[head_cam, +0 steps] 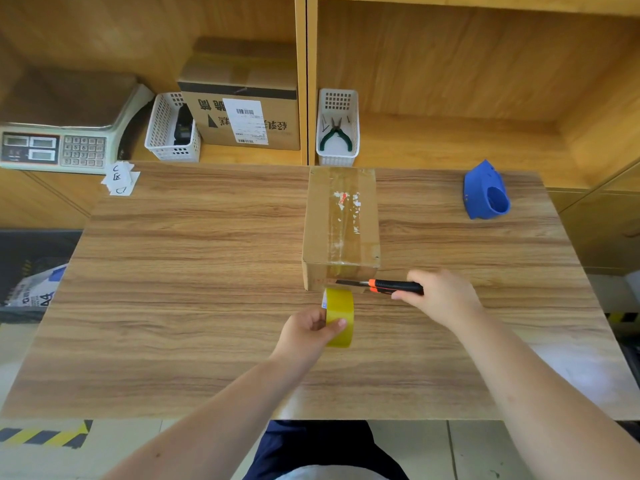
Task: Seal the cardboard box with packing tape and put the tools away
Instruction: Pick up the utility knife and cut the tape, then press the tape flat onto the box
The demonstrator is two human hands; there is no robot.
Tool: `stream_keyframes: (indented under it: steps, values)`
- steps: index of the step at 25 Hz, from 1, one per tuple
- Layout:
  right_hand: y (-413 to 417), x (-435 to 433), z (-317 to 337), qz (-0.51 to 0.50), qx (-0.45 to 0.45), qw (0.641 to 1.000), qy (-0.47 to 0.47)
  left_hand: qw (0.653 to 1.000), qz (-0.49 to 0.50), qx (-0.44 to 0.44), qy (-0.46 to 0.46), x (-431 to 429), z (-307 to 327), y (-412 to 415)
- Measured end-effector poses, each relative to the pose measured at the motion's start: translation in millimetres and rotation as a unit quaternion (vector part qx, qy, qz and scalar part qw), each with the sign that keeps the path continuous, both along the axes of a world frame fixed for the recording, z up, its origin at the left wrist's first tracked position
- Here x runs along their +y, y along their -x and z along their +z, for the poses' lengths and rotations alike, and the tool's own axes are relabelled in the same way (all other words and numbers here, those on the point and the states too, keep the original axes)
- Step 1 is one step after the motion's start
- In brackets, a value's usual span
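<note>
A small cardboard box (341,223) stands on the wooden table (194,271), with clear tape running along its top and down its near face. My left hand (308,332) holds a yellowish roll of packing tape (341,315) upright just in front of the box. My right hand (438,297) grips a black and orange utility knife (384,285), its blade extended and lying against the box's near face, just above the roll. An empty blue tape dispenser (486,192) sits at the table's far right.
Behind the table a shelf holds a weighing scale (55,143), a white basket (173,128), a larger labelled carton (242,109) and another white basket with green-handled pliers (337,131). Paper slips (120,178) lie at the table's far left corner.
</note>
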State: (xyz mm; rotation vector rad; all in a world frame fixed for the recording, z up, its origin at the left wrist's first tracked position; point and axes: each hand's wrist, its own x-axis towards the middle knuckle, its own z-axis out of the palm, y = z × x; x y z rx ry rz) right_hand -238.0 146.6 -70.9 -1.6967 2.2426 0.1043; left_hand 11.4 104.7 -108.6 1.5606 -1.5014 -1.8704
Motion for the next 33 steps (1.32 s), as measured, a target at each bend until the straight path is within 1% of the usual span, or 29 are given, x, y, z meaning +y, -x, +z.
stream_keyframes:
  steps: [3, 5, 6, 7, 8, 9, 10, 11, 13, 15, 16, 18, 20, 21, 22, 23, 25, 26, 27, 28, 29, 30, 31, 32, 33]
  values:
    - [-6.4, 15.2, -17.7, -0.035, -0.097, 0.995, 0.001, 0.995, -0.053, -0.059, 0.058, -3.2, -12.6, -5.6]
    - [-20.6, 25.3, -38.4, -0.062, -0.128, 0.990, 0.020, 0.979, -0.112, -0.108, 0.131, -4.8, -19.8, -7.6]
    - [-28.0, 29.3, -49.8, -0.085, -0.145, 0.985, 0.040, 0.966, -0.144, -0.129, 0.173, -5.8, -22.9, -7.9]
    - [-33.9, 32.1, -60.9, -0.110, -0.166, 0.978, 0.063, 0.945, -0.184, -0.156, 0.220, -7.3, -25.6, -7.8]
    - [-38.3, 33.6, -70.9, -0.134, -0.184, 0.970, 0.080, 0.912, -0.232, -0.192, 0.278, -8.4, -28.5, -8.2]
    - [-41.4, 34.4, -79.9, -0.153, -0.193, 0.965, 0.090, 0.870, -0.276, -0.227, 0.339, -9.5, -33.3, -9.8]
    - [-43.7, 35.1, -86.9, -0.165, -0.194, 0.963, 0.092, 0.832, -0.307, -0.253, 0.388, -11.0, -39.1, -11.7]
    - [-45.2, 36.2, -93.1, -0.173, -0.193, 0.962, 0.091, 0.803, -0.327, -0.268, 0.421, -12.2, -43.5, -13.1]
    - [-47.0, 38.8, -102.5, -0.183, -0.190, 0.960, 0.095, 0.764, -0.366, -0.286, 0.448, -10.5, -48.8, -16.8]
    - [-48.0, 41.4, -109.3, -0.204, -0.193, 0.955, 0.097, 0.735, -0.405, -0.308, 0.448, -6.6, -58.1, -20.1]
    - [-48.1, 42.5, -113.1, -0.215, -0.193, 0.953, 0.095, 0.733, -0.413, -0.302, 0.449, -5.9, -61.4, -20.8]
    - [-47.9, 44.3, -120.0, -0.223, -0.187, 0.953, 0.081, 0.740, -0.420, -0.276, 0.447, -5.0, -66.0, -21.8]
    - [-46.9, 47.1, -127.4, -0.207, -0.186, 0.958, 0.070, 0.739, -0.412, -0.257, 0.466, -3.9, -65.9, -24.3]
    - [-45.3, 48.5, -130.1, -0.195, -0.188, 0.961, 0.060, 0.754, -0.390, -0.240, 0.471, -4.5, -65.5, -26.2]
    - [-43.2, 49.0, -130.3, -0.182, -0.191, 0.963, 0.049, 0.783, -0.348, -0.218, 0.467, -6.9, -64.2, -28.1]
    - [-40.6, 48.4, -128.9, -0.173, -0.193, 0.965, 0.041, 0.822, -0.294, -0.202, 0.444, -11.2, -58.0, -29.6]
    - [-36.0, 42.2, -117.4, -0.185, -0.203, 0.960, 0.057, 0.891, -0.165, -0.195, 0.377, -25.8, -45.9, -35.4]
    - [-34.4, 36.0, -106.4, -0.211, -0.220, 0.948, 0.089, 0.910, -0.107, -0.190, 0.353, -34.8, -39.2, -37.9]
    - [-33.7, 28.7, -92.0, -0.234, -0.243, 0.932, 0.135, 0.920, -0.065, -0.182, 0.342, -44.2, -31.8, -39.0]
    - [-34.0, 20.7, -75.5, -0.236, -0.265, 0.915, 0.190, 0.922, -0.040, -0.167, 0.346, -53.4, -22.5, -38.0]
    - [-35.3, 12.0, -58.7, -0.210, -0.275, 0.906, 0.245, 0.920, -0.034, -0.148, 0.361, -62.2, -12.3, -34.8]
    - [-37.4, 3.6, -43.4, -0.163, -0.268, 0.906, 0.285, 0.912, -0.049, -0.131, 0.385, -70.6, -3.8, -29.3]
    - [-40.4, -4.2, -31.2, -0.105, -0.250, 0.914, 0.301, 0.897, -0.085, -0.124, 0.415, -77.4, 4.0, -21.7]
    - [-44.6, -11.6, -22.8, -0.045, -0.222, 0.929, 0.291, 0.875, -0.138, -0.133, 0.445, -82.8, 8.1, -13.3]
    - [-48.9, -18.0, -18.6, 0.010, -0.191, 0.946, 0.263, 0.844, -0.197, -0.159, 0.473, -86.1, 12.1, -4.0]
